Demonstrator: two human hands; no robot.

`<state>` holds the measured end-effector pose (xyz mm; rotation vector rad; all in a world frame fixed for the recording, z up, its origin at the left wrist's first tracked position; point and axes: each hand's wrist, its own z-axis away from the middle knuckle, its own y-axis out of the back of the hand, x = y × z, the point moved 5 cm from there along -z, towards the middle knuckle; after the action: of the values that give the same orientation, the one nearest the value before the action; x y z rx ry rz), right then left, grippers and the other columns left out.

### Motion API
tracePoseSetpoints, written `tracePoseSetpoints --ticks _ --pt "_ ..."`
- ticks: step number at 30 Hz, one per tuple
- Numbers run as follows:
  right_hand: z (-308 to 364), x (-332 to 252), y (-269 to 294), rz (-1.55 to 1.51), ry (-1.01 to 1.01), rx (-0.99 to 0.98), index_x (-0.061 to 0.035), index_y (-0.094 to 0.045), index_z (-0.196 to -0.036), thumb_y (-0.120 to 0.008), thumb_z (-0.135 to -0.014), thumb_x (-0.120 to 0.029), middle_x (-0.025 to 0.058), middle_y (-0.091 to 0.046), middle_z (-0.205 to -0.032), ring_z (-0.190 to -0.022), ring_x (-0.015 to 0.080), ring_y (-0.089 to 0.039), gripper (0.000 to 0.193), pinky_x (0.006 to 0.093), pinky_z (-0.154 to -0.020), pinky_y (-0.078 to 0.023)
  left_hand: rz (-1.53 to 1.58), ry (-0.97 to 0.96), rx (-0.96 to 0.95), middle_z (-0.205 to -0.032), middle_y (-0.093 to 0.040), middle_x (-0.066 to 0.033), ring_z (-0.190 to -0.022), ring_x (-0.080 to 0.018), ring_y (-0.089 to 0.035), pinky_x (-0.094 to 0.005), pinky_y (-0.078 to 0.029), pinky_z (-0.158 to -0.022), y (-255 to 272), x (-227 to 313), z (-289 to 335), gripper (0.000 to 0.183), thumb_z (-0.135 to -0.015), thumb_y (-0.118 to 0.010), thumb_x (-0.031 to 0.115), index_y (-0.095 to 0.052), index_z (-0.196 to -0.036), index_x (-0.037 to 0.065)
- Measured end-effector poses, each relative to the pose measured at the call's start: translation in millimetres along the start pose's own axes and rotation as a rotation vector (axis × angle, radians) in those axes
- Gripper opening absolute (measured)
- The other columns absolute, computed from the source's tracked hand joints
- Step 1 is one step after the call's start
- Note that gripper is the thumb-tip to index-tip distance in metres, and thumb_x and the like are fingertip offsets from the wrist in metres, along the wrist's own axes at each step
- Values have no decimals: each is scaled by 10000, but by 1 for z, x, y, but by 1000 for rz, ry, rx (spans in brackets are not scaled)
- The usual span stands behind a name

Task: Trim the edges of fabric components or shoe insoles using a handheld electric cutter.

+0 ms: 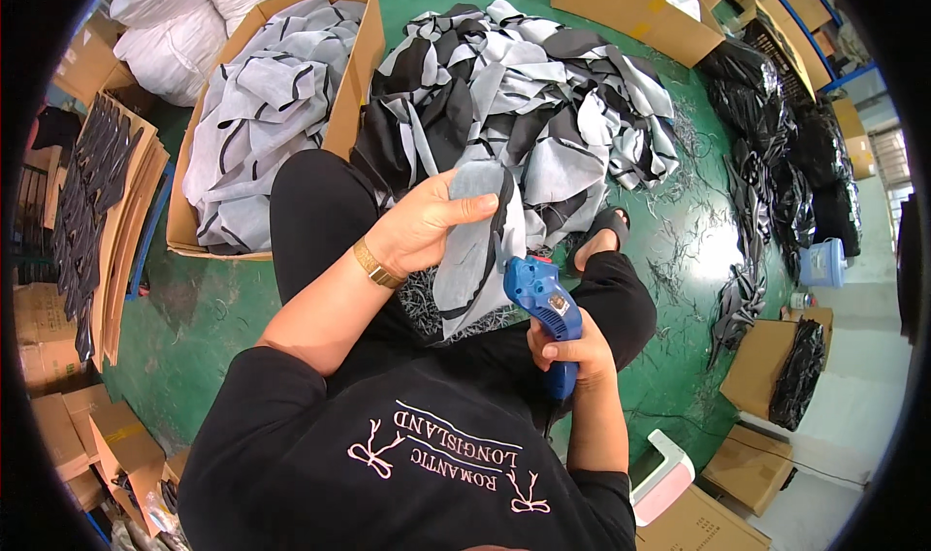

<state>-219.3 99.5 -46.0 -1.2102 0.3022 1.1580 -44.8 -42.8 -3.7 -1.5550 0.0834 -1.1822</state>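
Note:
My left hand grips a grey fabric piece with black edging, thumb on top, holding it up over my lap. A gold-coloured watch sits on that wrist. In my right hand is a blue handheld electric cutter, fingers wrapped round its handle. The cutter's head is at the right edge of the fabric piece; whether the blade touches it I cannot tell. Just beyond my hands lies a big heap of grey and black fabric pieces on the floor.
To the left stands an open cardboard box filled with similar grey pieces. Thin trimmings are scattered on the green floor. Black plastic bags line the right side, near a pink and white stool. My sandalled foot is beside the heap.

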Motion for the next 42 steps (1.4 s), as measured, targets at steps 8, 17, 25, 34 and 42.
tracePoseSetpoints --ticks 8,17,25,34,42 --pt "-7 6 -11 -141 21 -28 27 -523 -900 -747 -573 -81 66 -467 -571 -482 191 -463 412 290 -446 -395 -21 42 -13 -1067 -640 -22 -971 -117 -602 -294 -468 -886 -6 -11 4 292 -876 -653 97 -575 -1152 41" --pt "2 6 -3 -54 -5 7 28 -522 -886 -763 -571 -79 70 -471 -573 -484 194 -469 410 294 -432 -390 31 67 -36 -1074 -640 -28 -992 -124 -603 -296 -468 -901 -9 -7 2 297 -879 -641 88 -574 -1163 35" --pt "-4 16 -11 -188 35 -46 29 -518 -900 -736 -608 -93 59 -440 -571 -482 174 -442 384 284 -416 -360 2 52 -40 -1151 -623 -82 -1042 -180 -614 -340 -485 -924 -3 -16 2 402 -880 -636 81 -506 -1253 3" --pt "-10 -1 -9 -434 161 -54 -3 -478 -987 -661 -675 -91 13 -396 -635 -523 114 -394 372 254 -420 -359 -109 -37 -16 -1091 -626 -17 -991 -102 -589 -271 -466 -882 -6 -2 7 360 -867 -656 59 -534 -1205 47" --pt "14 -6 3 -406 316 59 -15 -492 -1063 -710 -702 -142 -6 -386 -652 -572 116 -397 440 259 -487 -350 -495 71 312 -994 -651 4 -851 -99 -582 -273 -480 -770 50 -1 20 314 -846 -693 244 -634 -1100 69"
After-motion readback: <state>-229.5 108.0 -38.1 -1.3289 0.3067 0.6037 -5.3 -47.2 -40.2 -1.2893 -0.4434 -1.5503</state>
